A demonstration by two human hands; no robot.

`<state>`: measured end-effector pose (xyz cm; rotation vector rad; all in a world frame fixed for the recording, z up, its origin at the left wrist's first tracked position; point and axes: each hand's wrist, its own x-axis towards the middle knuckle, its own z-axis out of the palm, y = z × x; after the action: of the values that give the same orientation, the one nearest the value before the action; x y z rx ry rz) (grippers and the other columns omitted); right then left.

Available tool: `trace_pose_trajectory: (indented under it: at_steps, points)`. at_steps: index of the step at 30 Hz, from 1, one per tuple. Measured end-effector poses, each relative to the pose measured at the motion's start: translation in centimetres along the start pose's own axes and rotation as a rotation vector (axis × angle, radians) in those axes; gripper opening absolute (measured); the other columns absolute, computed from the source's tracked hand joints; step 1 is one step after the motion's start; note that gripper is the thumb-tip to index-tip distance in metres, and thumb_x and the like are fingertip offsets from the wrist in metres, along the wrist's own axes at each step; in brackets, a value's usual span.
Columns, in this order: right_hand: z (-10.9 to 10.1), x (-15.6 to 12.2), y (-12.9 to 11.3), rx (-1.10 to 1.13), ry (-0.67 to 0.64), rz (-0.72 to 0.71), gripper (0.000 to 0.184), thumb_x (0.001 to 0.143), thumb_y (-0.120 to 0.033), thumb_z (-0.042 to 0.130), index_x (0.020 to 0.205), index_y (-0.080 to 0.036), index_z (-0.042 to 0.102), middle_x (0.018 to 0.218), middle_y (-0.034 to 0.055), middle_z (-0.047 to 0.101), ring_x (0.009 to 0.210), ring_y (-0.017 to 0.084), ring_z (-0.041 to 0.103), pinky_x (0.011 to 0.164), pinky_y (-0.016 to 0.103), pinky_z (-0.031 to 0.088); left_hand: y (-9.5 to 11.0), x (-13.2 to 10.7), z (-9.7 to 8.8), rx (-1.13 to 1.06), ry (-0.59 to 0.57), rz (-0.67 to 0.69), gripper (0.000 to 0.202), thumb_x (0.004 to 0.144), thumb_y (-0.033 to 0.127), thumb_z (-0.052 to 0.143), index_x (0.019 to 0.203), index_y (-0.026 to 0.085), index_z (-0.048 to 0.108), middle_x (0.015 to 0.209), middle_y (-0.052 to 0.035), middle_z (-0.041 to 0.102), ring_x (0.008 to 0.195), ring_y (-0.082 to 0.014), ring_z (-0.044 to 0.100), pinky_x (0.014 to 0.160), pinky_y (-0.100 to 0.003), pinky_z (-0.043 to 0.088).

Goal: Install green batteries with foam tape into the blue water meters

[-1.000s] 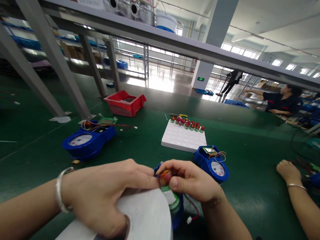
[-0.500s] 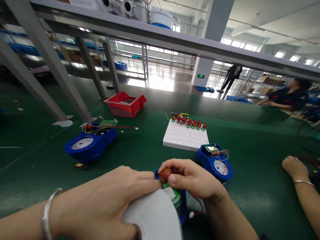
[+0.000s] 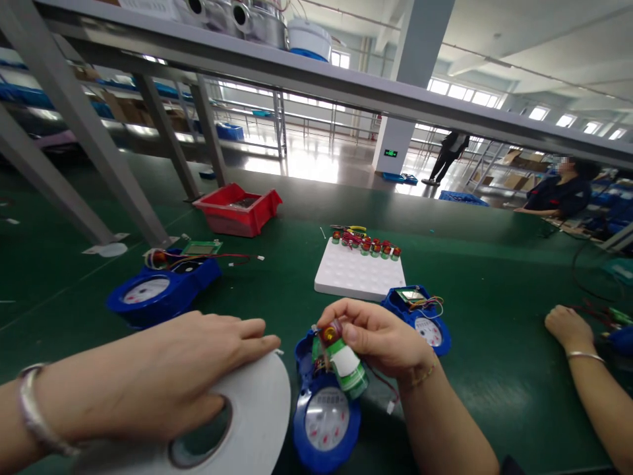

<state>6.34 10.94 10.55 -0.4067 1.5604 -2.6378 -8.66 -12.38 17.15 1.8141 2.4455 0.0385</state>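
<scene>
My left hand (image 3: 173, 369) grips a large roll of white tape (image 3: 260, 412), thumb in its core and fingers over the rim. Between the thumb and fingers of my right hand (image 3: 383, 340) is a green cylindrical battery (image 3: 352, 379) with an orange-brown end and a white patch on its side. Red wires with a white plug hang from it. Below the battery lies a blue water meter (image 3: 326, 422), its dial facing up and its upper compartment uncovered. A second blue meter (image 3: 429, 330), with loose wires, sits just beyond my right hand.
Another blue meter (image 3: 148, 290) with a circuit board lies left. Further back are a white foam tray (image 3: 353, 280) bearing several batteries (image 3: 378, 249), yellow-handled pliers (image 3: 357, 229) and a red bin (image 3: 235, 221). Another person's hand (image 3: 568, 326) rests at right. Metal shelf posts (image 3: 133, 191) stand left.
My left hand has drawn the tape roll left and away from the battery. The white patch now shows plainly on the battery, still in my right hand, and the meter beneath has come into view.
</scene>
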Motion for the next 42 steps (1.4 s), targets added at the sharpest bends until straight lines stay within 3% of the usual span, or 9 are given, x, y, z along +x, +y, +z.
trace_pose_trajectory:
  at_steps: [4,10,14,18,21,25,34,38,42]
  points:
    - [-0.5,-0.2,-0.4,-0.024,0.044,-0.050,0.041,0.086,-0.033,0.070,0.122,-0.019,0.059,0.092,0.0037,0.059,0.074,0.009,0.057,0.067,0.018,0.046,-1.8,0.1,2.1,0.089,-0.235,-0.119,0.084,0.071,0.003,0.047,0.143,0.042,0.028,0.140,0.0029,0.050,0.126,-0.0267,0.049,0.103,-0.046,0.044]
    - [-0.9,-1.1,-1.4,-0.170,0.173,-0.147,0.037,0.079,-0.028,0.077,0.112,-0.019,0.064,0.094,0.0040,0.063,0.080,0.012,0.060,0.069,0.019,0.051,-6.5,1.5,7.0,-0.003,-0.261,-0.161,0.087,0.073,-0.005,0.039,0.144,0.043,0.028,0.147,0.0040,0.041,0.139,-0.0262,0.033,0.114,-0.055,0.027]
    - [-1.0,-1.2,-1.9,-0.263,0.325,-0.201,0.034,0.073,-0.023,0.082,0.102,-0.020,0.066,0.088,0.0004,0.068,0.077,0.010,0.063,0.066,0.015,0.051,-8.4,2.4,9.3,0.079,-0.284,-0.150,0.098,0.063,-0.012,0.044,0.146,0.036,0.024,0.155,0.0022,0.022,0.143,-0.0258,0.022,0.117,-0.056,0.018]
    - [-1.1,-0.8,-2.1,-0.365,0.469,-0.211,0.039,0.063,-0.020,0.087,0.095,-0.018,0.065,0.081,-0.0005,0.071,0.076,0.010,0.066,0.069,0.015,0.050,-6.2,2.8,9.6,0.029,-0.004,-0.187,0.071,0.079,0.005,0.053,0.142,0.035,0.039,0.156,0.0013,0.021,0.139,-0.0280,0.032,0.116,-0.053,0.026]
    - [-1.0,-0.6,-2.0,-0.419,0.543,-0.197,0.042,0.059,-0.020,0.088,0.094,-0.017,0.064,0.081,0.0007,0.072,0.074,0.013,0.067,0.068,0.019,0.051,-2.6,3.6,9.4,-0.372,0.297,-0.285,0.042,0.092,0.048,0.046,0.131,0.034,0.052,0.141,-0.0003,0.048,0.120,-0.0254,0.053,0.098,-0.039,0.049]
    - [-0.8,-1.6,-2.3,-0.398,0.608,-0.245,0.042,0.060,-0.021,0.088,0.094,-0.018,0.063,0.082,0.0013,0.072,0.071,0.013,0.067,0.064,0.019,0.052,0.3,5.7,10.7,-0.870,0.458,-0.394,0.047,0.085,0.061,0.051,0.113,0.025,0.063,0.116,-0.0046,0.064,0.108,-0.0254,0.058,0.092,-0.035,0.049]
    - [0.8,-5.6,-6.5,-0.367,0.920,-0.577,0.035,0.067,-0.023,0.086,0.095,-0.019,0.065,0.075,-0.0026,0.060,0.047,0.000,0.040,0.043,0.010,0.033,0.3,7.6,14.3,-1.293,0.304,-0.313,0.055,0.094,0.058,0.034,0.115,0.015,0.060,0.115,-0.0100,0.064,0.109,-0.0234,0.059,0.099,-0.037,0.046]
    - [2.8,-5.0,-7.3,-0.301,0.895,-0.597,0.034,0.070,-0.032,0.084,0.095,-0.019,0.064,0.074,-0.0038,0.056,0.044,0.001,0.029,0.038,0.015,0.027,0.6,6.5,14.4,-1.298,0.156,-0.124,0.051,0.094,0.058,0.037,0.123,0.021,0.056,0.125,-0.0075,0.059,0.118,-0.0246,0.053,0.104,-0.038,0.043]
    - [4.6,-3.8,-5.0,0.081,0.818,-0.509,0.024,0.075,-0.029,0.082,0.086,-0.017,0.064,0.079,-0.0036,0.063,0.043,0.000,0.020,0.036,0.013,0.023,0.6,5.7,15.0,-1.263,0.090,0.024,0.052,0.093,0.053,0.044,0.138,0.026,0.040,0.139,-0.0061,0.046,0.123,-0.0248,0.049,0.105,-0.036,0.043]
